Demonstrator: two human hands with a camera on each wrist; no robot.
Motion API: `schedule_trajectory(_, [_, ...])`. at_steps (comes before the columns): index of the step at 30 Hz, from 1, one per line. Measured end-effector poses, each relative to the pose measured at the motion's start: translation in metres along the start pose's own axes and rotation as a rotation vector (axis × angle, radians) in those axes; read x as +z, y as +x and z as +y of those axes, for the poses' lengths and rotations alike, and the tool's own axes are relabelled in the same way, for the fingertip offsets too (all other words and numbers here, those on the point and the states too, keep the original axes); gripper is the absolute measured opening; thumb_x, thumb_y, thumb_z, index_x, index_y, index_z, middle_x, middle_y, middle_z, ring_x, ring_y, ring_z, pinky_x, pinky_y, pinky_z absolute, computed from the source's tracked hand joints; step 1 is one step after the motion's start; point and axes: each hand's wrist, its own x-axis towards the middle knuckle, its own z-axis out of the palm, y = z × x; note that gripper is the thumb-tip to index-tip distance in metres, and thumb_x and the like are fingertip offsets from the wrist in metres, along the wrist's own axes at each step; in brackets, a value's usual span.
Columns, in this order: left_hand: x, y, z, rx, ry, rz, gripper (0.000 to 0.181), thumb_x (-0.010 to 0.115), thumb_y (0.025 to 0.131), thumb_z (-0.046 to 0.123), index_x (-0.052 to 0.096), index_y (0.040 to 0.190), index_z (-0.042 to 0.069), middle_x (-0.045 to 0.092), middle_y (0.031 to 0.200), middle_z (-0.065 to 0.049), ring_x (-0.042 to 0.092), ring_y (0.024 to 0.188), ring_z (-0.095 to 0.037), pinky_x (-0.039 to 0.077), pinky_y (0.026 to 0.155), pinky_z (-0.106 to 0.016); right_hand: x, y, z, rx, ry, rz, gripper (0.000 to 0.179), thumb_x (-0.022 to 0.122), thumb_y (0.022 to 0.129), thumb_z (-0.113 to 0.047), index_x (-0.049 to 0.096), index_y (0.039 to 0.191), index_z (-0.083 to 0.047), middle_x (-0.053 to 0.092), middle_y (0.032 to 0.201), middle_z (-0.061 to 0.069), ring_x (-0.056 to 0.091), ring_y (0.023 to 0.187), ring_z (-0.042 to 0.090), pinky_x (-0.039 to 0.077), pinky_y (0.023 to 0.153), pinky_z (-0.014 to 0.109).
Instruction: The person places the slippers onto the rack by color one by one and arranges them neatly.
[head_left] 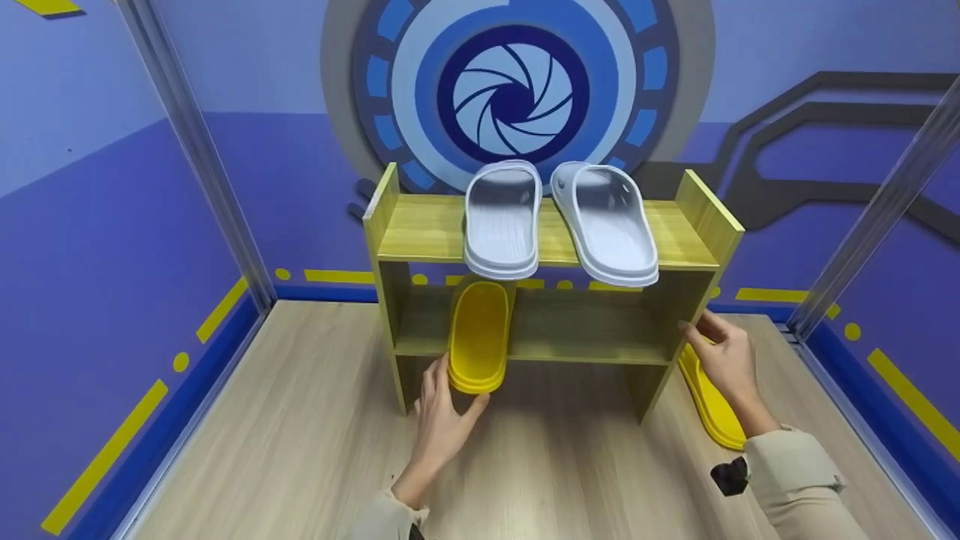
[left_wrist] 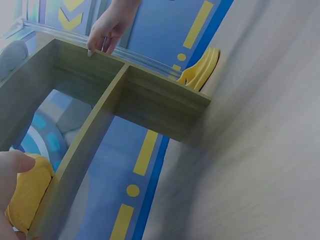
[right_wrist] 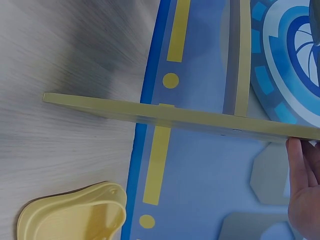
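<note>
A small wooden shoe rack [head_left: 600, 352] stands on the floor. On its middle shelf, toward the left, sits a yellow clog [head_left: 480, 337] with its heel toward me, jutting past the shelf's front edge. My left hand [head_left: 442, 420] grips the clog's heel end, fingers on the left side and thumb on the right. In the left wrist view the same hand [left_wrist: 7, 185] partly covers the clog. My right hand [head_left: 724, 364] touches the rack's right side panel [right_wrist: 190, 117] near its front edge, fingertips against the outer face. A second yellow clog [head_left: 712, 405] lies beyond that panel, partly behind the right hand.
Two pale grey clogs [head_left: 502, 225] stand side by side on the rack's top shelf, heels over the front edge. A blue printed wall [head_left: 270, 165] rises close behind the rack. Metal posts [head_left: 202, 150] mark the corners. Wood-pattern floor [head_left: 300, 450] lies around the rack.
</note>
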Motion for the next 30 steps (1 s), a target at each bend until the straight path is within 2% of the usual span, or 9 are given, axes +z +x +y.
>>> schedule_trajectory(6, [0.005,0.003,0.003,0.01,0.032,0.002,0.074,0.064,0.078,0.038,0.027,0.136,0.009,0.03,0.13,-0.011,0.033,0.117,-0.027,0.027,0.085,-0.054,0.002,0.0,0.005,0.0,-0.019,0.021,0.044,0.059,0.085,-0.027,0.054,0.12,-0.002,0.06,0.105,0.013,0.056,0.086,0.002,0.042,0.07,0.01])
schedule_trajectory(11, [0.006,0.006,0.003,0.007,0.041,-0.003,0.073,0.064,0.078,0.036,0.028,0.136,0.01,0.03,0.131,-0.01,0.033,0.118,-0.026,0.027,0.085,-0.055,0.001,-0.001,0.005,0.009,-0.03,0.016,0.045,0.058,0.085,-0.028,0.053,0.121,-0.002,0.06,0.106,0.013,0.055,0.086,0.001,0.042,0.07,0.01])
schedule_trajectory(16, [0.004,0.008,0.003,0.002,0.038,-0.008,0.074,0.065,0.077,0.038,0.028,0.136,0.01,0.03,0.131,-0.009,0.032,0.119,-0.026,0.025,0.086,-0.058,0.001,-0.001,0.003,0.014,-0.028,0.003,0.046,0.058,0.085,-0.028,0.052,0.123,-0.002,0.059,0.108,0.014,0.057,0.09,0.01,0.043,0.072,0.012])
schedule_trajectory(20, [-0.006,0.01,0.004,0.005,0.011,0.0,0.078,0.064,0.075,0.046,0.03,0.135,0.011,0.031,0.131,-0.008,0.031,0.119,-0.026,0.022,0.089,-0.061,0.001,-0.002,0.002,0.018,-0.036,0.002,0.046,0.057,0.085,-0.029,0.051,0.124,-0.004,0.059,0.108,0.012,0.057,0.093,0.02,0.043,0.074,0.013])
schedule_trajectory(22, [-0.014,0.013,0.005,0.044,-0.027,0.03,0.075,0.064,0.076,0.044,0.033,0.134,0.01,0.033,0.129,-0.009,0.033,0.118,-0.027,0.022,0.089,-0.06,0.0,-0.002,0.001,0.02,-0.035,-0.001,0.046,0.057,0.085,-0.03,0.051,0.124,-0.005,0.059,0.108,0.012,0.057,0.093,0.019,0.043,0.074,0.013])
schedule_trajectory(24, [-0.023,0.019,0.006,0.123,-0.08,0.086,0.069,0.067,0.076,0.035,0.037,0.132,0.007,0.036,0.127,-0.01,0.035,0.117,-0.027,0.024,0.091,-0.057,0.0,-0.002,0.001,0.022,-0.027,-0.004,0.046,0.057,0.086,-0.029,0.051,0.124,-0.005,0.059,0.108,0.012,0.057,0.093,0.017,0.042,0.074,0.012])
schedule_trajectory(28, [-0.043,0.036,0.007,0.317,-0.138,0.239,0.056,0.068,0.075,0.014,0.045,0.125,0.002,0.041,0.125,-0.013,0.037,0.115,-0.026,0.028,0.094,-0.046,0.0,-0.001,0.001,0.025,-0.022,0.001,0.046,0.057,0.085,-0.029,0.051,0.123,-0.004,0.059,0.108,0.013,0.057,0.092,0.015,0.042,0.073,0.012])
schedule_trajectory(30, [-0.054,0.043,0.007,0.354,-0.129,0.323,0.054,0.067,0.075,0.009,0.045,0.124,0.002,0.04,0.126,-0.013,0.035,0.116,-0.025,0.027,0.095,-0.042,0.0,-0.001,0.002,0.023,-0.023,0.007,0.046,0.057,0.085,-0.029,0.052,0.123,-0.004,0.059,0.108,0.013,0.057,0.092,0.015,0.042,0.072,0.011])
